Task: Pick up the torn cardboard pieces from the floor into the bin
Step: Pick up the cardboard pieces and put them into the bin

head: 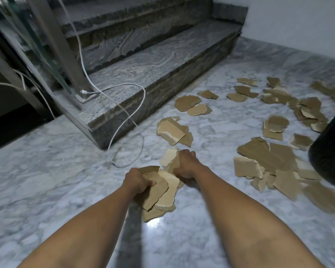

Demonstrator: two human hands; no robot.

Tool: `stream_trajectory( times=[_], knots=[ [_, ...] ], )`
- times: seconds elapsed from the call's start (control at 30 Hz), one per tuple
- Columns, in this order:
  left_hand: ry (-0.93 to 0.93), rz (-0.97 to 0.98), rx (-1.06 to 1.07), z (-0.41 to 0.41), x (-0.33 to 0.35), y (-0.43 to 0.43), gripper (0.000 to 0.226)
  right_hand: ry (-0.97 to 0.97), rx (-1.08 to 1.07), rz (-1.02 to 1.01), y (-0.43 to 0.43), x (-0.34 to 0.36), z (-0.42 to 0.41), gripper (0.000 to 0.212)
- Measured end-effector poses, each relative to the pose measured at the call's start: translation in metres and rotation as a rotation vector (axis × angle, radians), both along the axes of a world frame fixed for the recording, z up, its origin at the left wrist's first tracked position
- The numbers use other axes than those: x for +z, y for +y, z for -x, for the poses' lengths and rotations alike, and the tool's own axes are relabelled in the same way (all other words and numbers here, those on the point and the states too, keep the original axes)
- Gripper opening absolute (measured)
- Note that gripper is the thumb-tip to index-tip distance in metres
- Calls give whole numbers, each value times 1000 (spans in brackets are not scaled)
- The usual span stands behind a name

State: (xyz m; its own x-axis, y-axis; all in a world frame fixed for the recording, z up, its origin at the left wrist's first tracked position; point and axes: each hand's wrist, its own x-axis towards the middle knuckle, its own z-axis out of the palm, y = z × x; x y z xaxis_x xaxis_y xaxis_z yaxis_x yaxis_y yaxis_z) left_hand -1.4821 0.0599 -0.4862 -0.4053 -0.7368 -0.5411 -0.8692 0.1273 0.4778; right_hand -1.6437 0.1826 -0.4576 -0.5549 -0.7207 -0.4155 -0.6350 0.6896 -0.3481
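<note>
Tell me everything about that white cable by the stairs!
The cable is thin, white and looks rubbery. It hangs down from above beside the metal post, curls in a wide loop over the bottom step, then drops onto the marble floor and bends back in a second loop. One end, with a small plug, lies on the step by the post's foot.
</note>
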Motion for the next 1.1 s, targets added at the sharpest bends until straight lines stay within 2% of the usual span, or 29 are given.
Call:
stream_trajectory(
  times=[0.13, 0.27, 0.4, 0.47, 0.57, 0.63, 0.7, 0.77, 0.83, 0.9, 1.0, 1.1],
  knots=[
    [1, -5, -9, 0, 0, -3, 69, -28, -35, -55, -3, 0, 1, 68],
    [17, -31, -56, 6, 2, -9, 67, -246, -183, 89, 4, -4, 11, 55],
    [99, -76, -105, 20, 6, -18, 56, -325, -359, 165, 19, -7, 25, 42],
    [169, -69, -124, 38, 15, -21, 50, -284, -448, 197, 30, -5, 41, 40],
    [231, 62, -199, 80, 30, -26, 51, -70, -425, 63, 48, -1, 66, 45],
    [234, 147, -277, 114, 37, -31, 57, -41, -399, -6, 54, -5, 76, 48],
    [214, 222, -346, 143, 41, -35, 63, -55, -392, -15, 55, -12, 79, 48],
    [174, 323, -417, 165, 47, -35, 58, -72, -390, -26, 55, -20, 84, 54],
    [76, 452, -469, 183, 45, -39, 58, -132, -405, -37, 55, -25, 91, 62],
    [-43, 560, -582, 197, 40, -47, 71, -193, -409, -45, 55, -28, 100, 64],
    [-185, 490, -672, 220, 27, -66, 100, -230, -387, -66, 51, -34, 111, 64],
    [-274, 428, -760, 237, 28, -74, 116, -255, -370, -74, 46, -38, 117, 62]
  ],
)
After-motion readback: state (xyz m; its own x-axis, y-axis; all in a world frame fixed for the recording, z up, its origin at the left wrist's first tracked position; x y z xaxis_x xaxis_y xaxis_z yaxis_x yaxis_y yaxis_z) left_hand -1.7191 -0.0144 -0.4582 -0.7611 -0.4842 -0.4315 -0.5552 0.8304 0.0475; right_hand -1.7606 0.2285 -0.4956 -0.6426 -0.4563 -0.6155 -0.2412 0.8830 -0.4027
